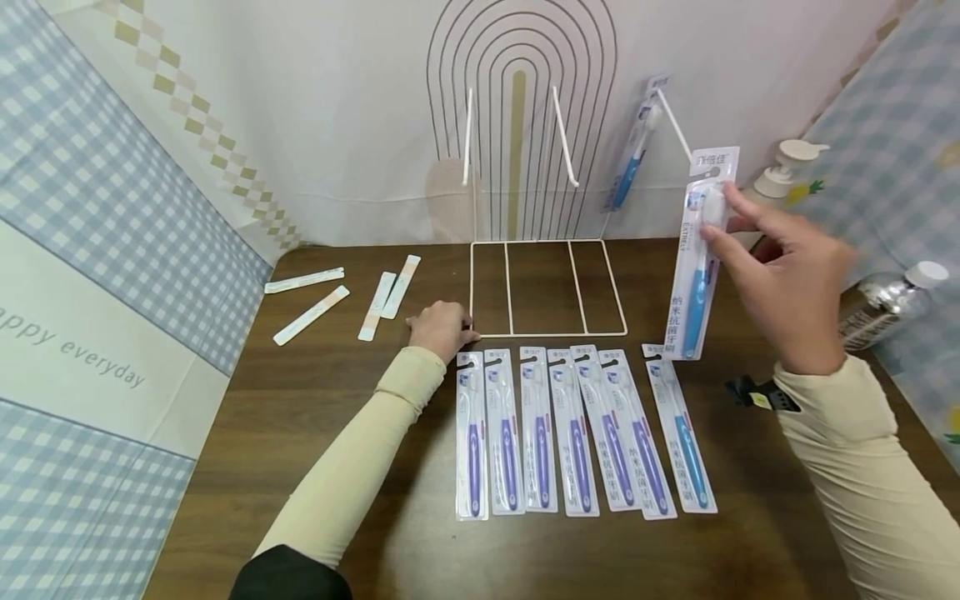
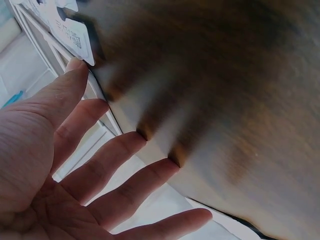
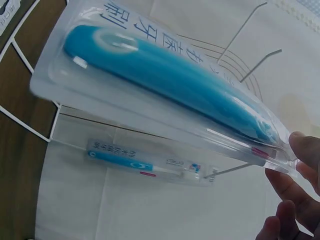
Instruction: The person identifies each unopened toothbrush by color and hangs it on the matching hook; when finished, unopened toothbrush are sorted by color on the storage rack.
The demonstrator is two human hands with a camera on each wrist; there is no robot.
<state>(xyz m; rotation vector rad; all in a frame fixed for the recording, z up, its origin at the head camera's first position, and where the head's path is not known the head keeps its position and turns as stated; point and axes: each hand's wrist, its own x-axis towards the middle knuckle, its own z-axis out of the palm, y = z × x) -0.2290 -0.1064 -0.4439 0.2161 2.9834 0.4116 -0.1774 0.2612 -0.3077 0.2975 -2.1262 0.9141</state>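
Observation:
My right hand (image 1: 798, 275) pinches a packaged blue toothbrush (image 1: 698, 308) between thumb and fingers near the upper part of its pack. The top of this pack overlaps the front end of the rack's right prong in the head view. Farther back on that prong hangs another packaged blue toothbrush (image 3: 120, 159). My left hand (image 1: 438, 327) is at the front left corner of the white wire rack (image 1: 551, 335). In the left wrist view its fingers (image 2: 135, 197) are spread, their tips on the tabletop, and the thumb lies along the rack's wire.
Several packaged purple toothbrushes (image 1: 542, 462) and one blue one (image 1: 690, 462) lie in a row before the rack. Thin paper-wrapped strips (image 1: 311, 315) lie at the left. A pump bottle (image 1: 780, 175) and a clear bottle (image 1: 885, 304) stand at the right.

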